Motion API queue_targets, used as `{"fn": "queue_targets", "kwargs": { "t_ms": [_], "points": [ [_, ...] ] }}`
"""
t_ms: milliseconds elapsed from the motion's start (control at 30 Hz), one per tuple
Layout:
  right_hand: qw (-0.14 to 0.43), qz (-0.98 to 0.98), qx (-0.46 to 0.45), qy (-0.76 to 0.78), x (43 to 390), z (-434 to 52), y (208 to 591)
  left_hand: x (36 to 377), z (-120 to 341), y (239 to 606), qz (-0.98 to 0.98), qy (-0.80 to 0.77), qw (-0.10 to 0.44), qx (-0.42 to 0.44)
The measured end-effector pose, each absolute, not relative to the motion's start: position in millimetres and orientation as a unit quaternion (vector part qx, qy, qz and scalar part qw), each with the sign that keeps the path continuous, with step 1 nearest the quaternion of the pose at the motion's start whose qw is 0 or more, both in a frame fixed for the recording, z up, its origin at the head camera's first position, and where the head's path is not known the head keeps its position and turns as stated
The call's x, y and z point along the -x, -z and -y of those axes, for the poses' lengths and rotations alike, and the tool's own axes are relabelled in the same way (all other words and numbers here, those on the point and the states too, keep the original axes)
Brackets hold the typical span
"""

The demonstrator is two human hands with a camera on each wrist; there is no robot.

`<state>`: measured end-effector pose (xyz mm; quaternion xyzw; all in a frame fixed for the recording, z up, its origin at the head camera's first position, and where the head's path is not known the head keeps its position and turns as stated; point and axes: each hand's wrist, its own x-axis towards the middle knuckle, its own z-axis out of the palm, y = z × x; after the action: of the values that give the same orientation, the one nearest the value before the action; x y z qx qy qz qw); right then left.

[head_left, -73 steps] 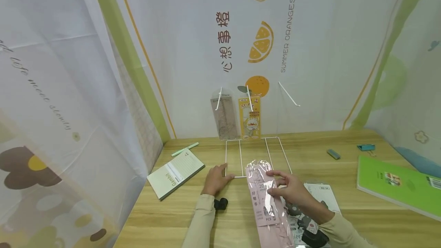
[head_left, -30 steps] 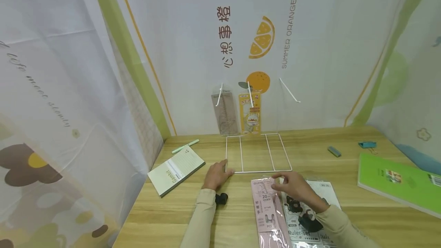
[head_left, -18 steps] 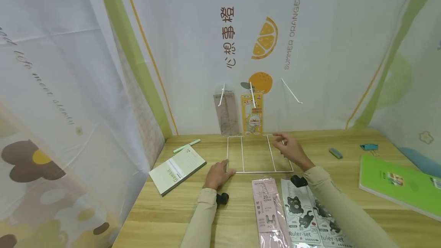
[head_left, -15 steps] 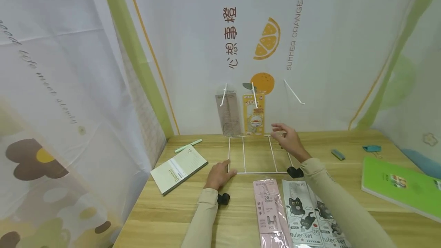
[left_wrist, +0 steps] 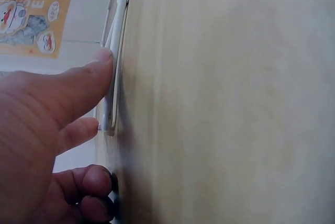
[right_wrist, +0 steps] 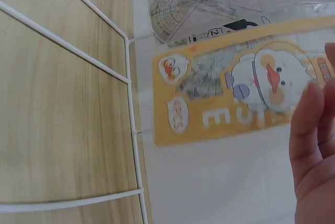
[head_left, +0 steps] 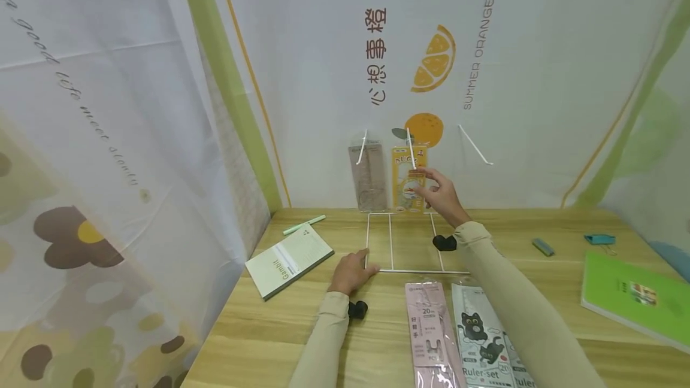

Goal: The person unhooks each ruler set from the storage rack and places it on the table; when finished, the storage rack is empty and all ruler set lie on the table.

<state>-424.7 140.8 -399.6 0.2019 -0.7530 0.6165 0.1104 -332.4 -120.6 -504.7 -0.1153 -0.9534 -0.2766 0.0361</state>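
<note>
My left hand (head_left: pixel 353 271) grips the near left corner of a white wire display rack (head_left: pixel 391 244), thumb against the wire in the left wrist view. A yellow ruler-set pack (head_left: pixel 400 181) with a duck print hangs on the rack's middle hook. Right in front of it is my right hand (head_left: pixel 443 196), index finger and thumb spread apart with a gap between them and overlapping the pack in the head view. In the right wrist view the thumb (right_wrist: pixel 306 124) lies over the pack's edge. A greyish-pink ruler pack (head_left: pixel 369 181) hangs from the left hook.
The rack's right hook (head_left: pixel 474 145) is bare. Near me lie a pink ruler pack (head_left: pixel 426 328) and black-cat ruler-set packs (head_left: pixel 477 328). A Gambit notepad (head_left: pixel 290 261) and green pen (head_left: pixel 304 224) are at left; a green book (head_left: pixel 636 298), teal clip (head_left: pixel 599 239) and small grey-green block (head_left: pixel 542 247) at right.
My right hand has put the pink ruler pack down on the table, let go and moved up and left to the hanging duck pack. The left hand stays at the rack's corner.
</note>
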Motion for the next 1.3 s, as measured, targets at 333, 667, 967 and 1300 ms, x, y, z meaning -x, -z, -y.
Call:
{"fn": "queue_targets", "kwargs": {
  "t_ms": [333,667,967,1300],
  "points": [
    [0.128,0.747,-0.193,-0.623,427.0,-136.8,399.9,332.9,120.4,504.1,0.954,0.273,0.036,0.117],
    [0.135,0.737,-0.211,-0.628,407.0,-133.2,390.2,335.1,120.1,504.0,0.958,0.258,0.044,0.121],
    [0.160,0.737,-0.226,-0.617,373.2,-135.6,382.6,334.9,118.7,506.8,0.958,0.262,0.033,0.116],
    [0.198,0.715,-0.254,-0.621,342.4,-138.4,385.8,332.8,118.4,502.1,0.957,0.262,0.038,0.118]
  ]
}}
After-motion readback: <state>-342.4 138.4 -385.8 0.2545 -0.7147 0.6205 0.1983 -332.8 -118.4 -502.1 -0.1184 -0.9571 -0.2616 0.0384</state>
